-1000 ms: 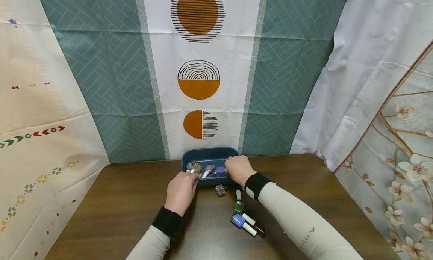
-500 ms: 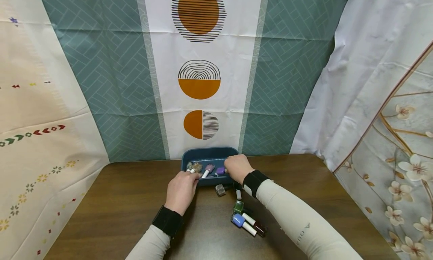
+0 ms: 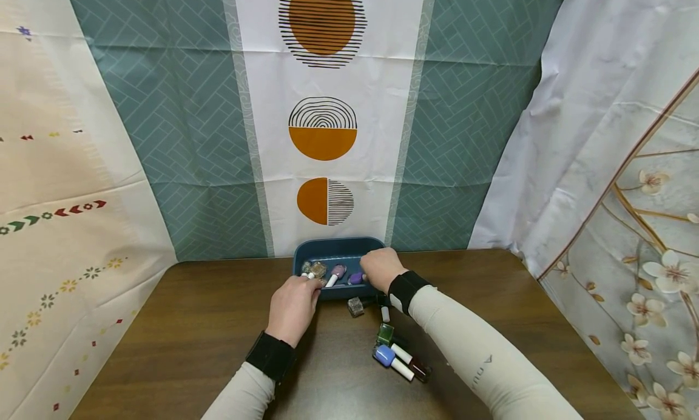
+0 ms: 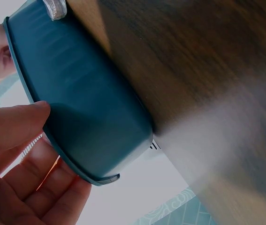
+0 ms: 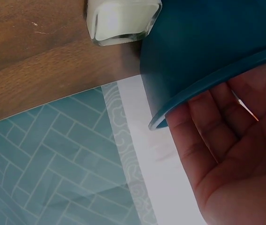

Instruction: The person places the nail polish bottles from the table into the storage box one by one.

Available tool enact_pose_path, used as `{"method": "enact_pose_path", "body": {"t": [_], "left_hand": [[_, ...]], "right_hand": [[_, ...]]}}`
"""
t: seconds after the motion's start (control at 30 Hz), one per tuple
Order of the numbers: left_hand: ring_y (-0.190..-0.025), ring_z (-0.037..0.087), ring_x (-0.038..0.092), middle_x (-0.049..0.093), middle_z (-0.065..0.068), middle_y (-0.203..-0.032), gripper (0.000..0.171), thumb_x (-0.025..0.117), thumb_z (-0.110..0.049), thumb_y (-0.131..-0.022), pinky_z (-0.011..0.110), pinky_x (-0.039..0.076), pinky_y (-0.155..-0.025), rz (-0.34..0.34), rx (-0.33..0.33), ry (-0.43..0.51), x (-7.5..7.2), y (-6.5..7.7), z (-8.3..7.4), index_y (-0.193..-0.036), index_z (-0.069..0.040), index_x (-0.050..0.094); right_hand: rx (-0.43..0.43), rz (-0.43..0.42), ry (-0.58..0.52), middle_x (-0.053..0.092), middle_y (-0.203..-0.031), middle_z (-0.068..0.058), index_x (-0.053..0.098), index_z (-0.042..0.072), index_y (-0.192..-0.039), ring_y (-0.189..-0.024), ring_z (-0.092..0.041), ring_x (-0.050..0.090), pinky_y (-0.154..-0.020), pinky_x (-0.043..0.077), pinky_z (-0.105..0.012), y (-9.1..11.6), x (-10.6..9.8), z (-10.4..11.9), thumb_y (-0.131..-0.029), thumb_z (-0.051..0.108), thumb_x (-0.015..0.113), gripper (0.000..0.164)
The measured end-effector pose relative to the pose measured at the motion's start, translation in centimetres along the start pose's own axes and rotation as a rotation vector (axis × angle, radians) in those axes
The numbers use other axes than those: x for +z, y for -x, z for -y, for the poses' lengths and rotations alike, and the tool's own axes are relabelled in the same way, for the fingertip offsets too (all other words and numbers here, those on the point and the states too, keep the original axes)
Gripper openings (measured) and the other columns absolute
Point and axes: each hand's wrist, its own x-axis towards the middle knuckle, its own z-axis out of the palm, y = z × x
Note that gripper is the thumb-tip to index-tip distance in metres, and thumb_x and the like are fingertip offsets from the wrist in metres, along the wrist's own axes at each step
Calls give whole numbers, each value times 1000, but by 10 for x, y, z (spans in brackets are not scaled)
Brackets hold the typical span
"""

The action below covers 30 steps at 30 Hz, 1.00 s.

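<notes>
A dark blue plastic bin (image 3: 340, 247) stands at the back of the table with several nail polish bottles inside. My left hand (image 3: 292, 308) grips its near rim on the left, thumb against the outer wall and fingers over the edge, as the left wrist view shows. Over the bin's right end, my right hand (image 3: 382, 268) reaches past the rim, its fingers around the end of a purple nail polish bottle (image 3: 355, 278); the fingertips are hidden. A mauve bottle (image 3: 338, 270) with a white cap lies mid-bin, and a glittery gold bottle (image 3: 318, 269) on the left.
Before the bin lie a grey glitter bottle (image 3: 355, 307) and a white-looking bottle (image 5: 123, 18). Nearer are a green bottle (image 3: 384, 334), a blue bottle (image 3: 384, 355) and a dark red bottle (image 3: 419, 369). Patterned cloth (image 3: 464, 165) hangs right behind the table (image 3: 218, 323).
The purple bottle in the bin has turned and shifted slightly toward the near wall at my right fingers. My right hand has moved slightly left; my left hand keeps its grip.
</notes>
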Motion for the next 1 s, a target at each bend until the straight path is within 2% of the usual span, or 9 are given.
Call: {"method": "enact_pose_path", "body": {"t": [0.1,0.27,0.53,1.0], "left_hand": [[-86,25,70,77,3,-90,13,90,-8,-92,42,60,-73,3,-2,-2,1,0,1,-104,-14,87],[-87,25,70,77,3,-91,14,90,-9,-93,42,61,-74,12,-3,-10,1,0,2,-105,-13,87],[-87,25,70,78,3,-91,14,90,-8,-93,43,61,-74,7,7,-6,1,0,1,-105,-13,87],[-85,24,70,77,2,-89,12,90,-9,-92,42,60,-71,0,5,-7,2,0,1,-103,-14,87]], "right_hand": [[7,26,-4,71,-72,0,67,18,-65,-69,-17,69,-70,62,-42,-3,1,1,-97,30,88,40],[5,47,-4,72,-73,-1,70,17,-69,-71,-19,72,-72,63,-43,-6,2,0,-97,32,88,37],[6,74,-18,71,-70,2,68,18,-66,-71,-19,72,-73,63,-43,-9,5,-2,-96,36,90,41],[-7,109,-58,75,-76,-1,73,16,-70,-74,-20,74,-76,64,-45,-9,3,-1,-96,33,89,35]]}}
